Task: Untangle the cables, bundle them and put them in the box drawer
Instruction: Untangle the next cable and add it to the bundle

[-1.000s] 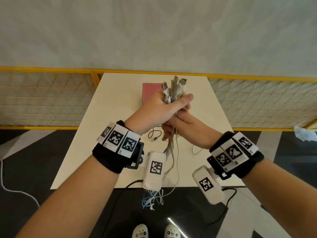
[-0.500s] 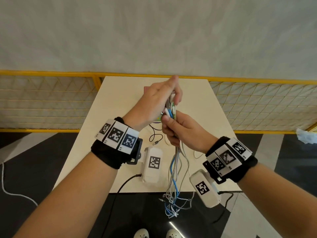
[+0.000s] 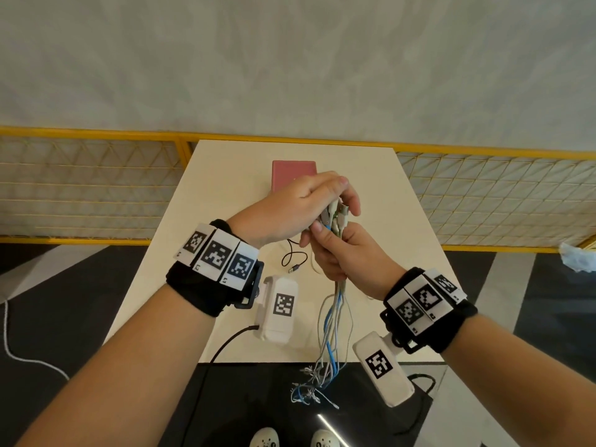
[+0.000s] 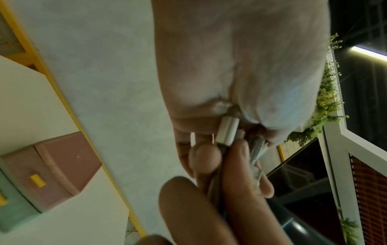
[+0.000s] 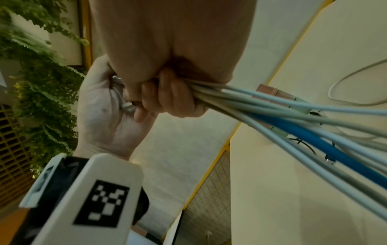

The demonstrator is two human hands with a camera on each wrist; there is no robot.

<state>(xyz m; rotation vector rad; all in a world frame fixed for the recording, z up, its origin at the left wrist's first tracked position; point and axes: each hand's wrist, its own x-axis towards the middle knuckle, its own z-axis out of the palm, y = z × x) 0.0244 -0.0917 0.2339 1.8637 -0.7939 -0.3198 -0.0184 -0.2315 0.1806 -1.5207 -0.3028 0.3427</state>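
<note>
A bundle of grey, white and blue cables (image 3: pixel 332 321) hangs from my hands over the table's near edge, its loose ends (image 3: pixel 309 388) dangling below. My right hand (image 3: pixel 345 256) grips the bundle in a fist just under the plugs (image 3: pixel 342 214). My left hand (image 3: pixel 306 204) curls over the plug ends from above and holds them; a white plug (image 4: pixel 227 131) shows against its palm. In the right wrist view the cables (image 5: pixel 293 119) fan out of the fist. The pink drawer box (image 3: pixel 293 174) stands on the table behind my hands, drawers closed (image 4: pixel 18 190).
A thin black cable (image 3: pixel 293 259) and a pale cable loop (image 5: pixel 343 92) lie on the cream table (image 3: pixel 225 195). A yellow mesh fence (image 3: pixel 96 188) runs on both sides. A white cord (image 3: pixel 9 343) trails on the dark floor at left.
My left hand let go of the bundle's shaft, slid up and now cups the plug ends. The right hand took the grip below. Both hands sank a little and the cables hang lower.
</note>
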